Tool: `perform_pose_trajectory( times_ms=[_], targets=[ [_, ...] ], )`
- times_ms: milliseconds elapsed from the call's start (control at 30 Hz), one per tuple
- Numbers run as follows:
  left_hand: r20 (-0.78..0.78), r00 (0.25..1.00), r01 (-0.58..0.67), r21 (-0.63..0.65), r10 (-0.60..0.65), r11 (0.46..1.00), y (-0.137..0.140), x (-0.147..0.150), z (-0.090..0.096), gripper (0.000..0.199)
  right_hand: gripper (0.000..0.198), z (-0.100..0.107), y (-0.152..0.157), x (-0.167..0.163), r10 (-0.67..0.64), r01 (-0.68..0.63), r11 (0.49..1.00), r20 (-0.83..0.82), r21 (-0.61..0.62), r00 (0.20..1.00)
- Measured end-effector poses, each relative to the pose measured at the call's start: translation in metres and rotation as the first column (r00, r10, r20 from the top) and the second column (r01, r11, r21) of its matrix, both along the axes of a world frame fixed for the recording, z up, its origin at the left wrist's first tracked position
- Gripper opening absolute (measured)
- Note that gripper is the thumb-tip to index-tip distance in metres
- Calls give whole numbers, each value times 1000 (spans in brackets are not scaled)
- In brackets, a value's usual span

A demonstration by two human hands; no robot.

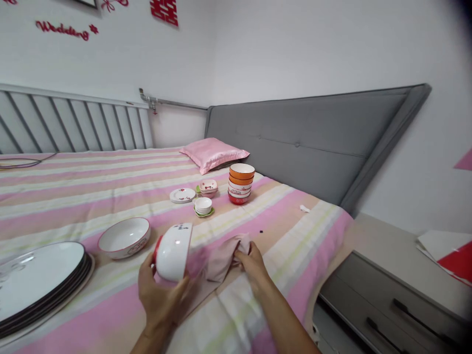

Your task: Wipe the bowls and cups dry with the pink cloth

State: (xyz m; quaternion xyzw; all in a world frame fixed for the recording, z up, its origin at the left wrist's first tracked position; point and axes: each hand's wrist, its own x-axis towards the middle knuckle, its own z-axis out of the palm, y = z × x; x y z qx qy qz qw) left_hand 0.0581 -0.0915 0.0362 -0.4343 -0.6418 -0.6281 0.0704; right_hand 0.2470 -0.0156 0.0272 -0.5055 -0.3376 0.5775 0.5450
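Observation:
A white bowl [172,253] with a red base and small dark figures is tilted on its side in my left hand [158,295], fingers wrapped round its lower part. To its right, my right hand [252,265] is closed on a bunched pale pink cloth [224,258], which trails down over the striped bedspread. Another wide white bowl [125,238] with a red rim sits just left of the held one. Beyond my right hand stands a stack of bowls [241,184], orange and white with a red one at the bottom.
Large white plates [40,275] are stacked at the left front. Small plates [183,195], pink dishes [207,188] and little white bowls [203,205] stand mid-bed. A pink pillow [214,153] rests by the grey headboard [291,142]. A drawer cabinet [387,295] is at right.

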Motion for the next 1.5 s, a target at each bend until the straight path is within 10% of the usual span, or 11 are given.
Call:
perform_pose_trajectory(
  times_ms=[200, 400, 567, 700, 867, 1033, 1233, 1500],
  targets=[
    [-521, 823, 153, -181, -226, 972, 0, 10, -4, 73, 32, 12, 1, 4, -97, 97, 995, -77, 0, 992],
    [-602, 695, 238, -324, -393, 916, 1, 16, -12, 74, 32, 36, -17, -1, -39, 68, 959, -109, 275, 993],
    [-518, 712, 354, -318, -474, 879, 1, 18, -7, 55, 38, 36, -59, -24, 49, -326, 730, 429, 601, 902],
    [-217, 792, 503, -297, -571, 811, 0, 13, -6, 40, 61, 25, -84, -38, -63, -569, 562, 717, 600, 694],
    [-192, 820, 473, -300, -539, 828, -1, 12, -10, 47, 47, 16, -74, -43, -99, -589, 635, 809, 499, 579],
    [-569, 698, 348, -260, -435, 900, 1, 10, -9, 62, 38, 11, -45, -40, -46, -422, 752, 680, 506, 732],
    [-732, 483, 448, -264, -480, 854, -3, 11, -9, 73, 35, 9, -18, -22, 210, -313, 877, 295, 365, 932],
    [-844, 272, 503, -285, -463, 816, -1, 11, -9, 61, 48, 14, -11, -7, 385, -350, 922, -295, 167, 874]
  ],
)
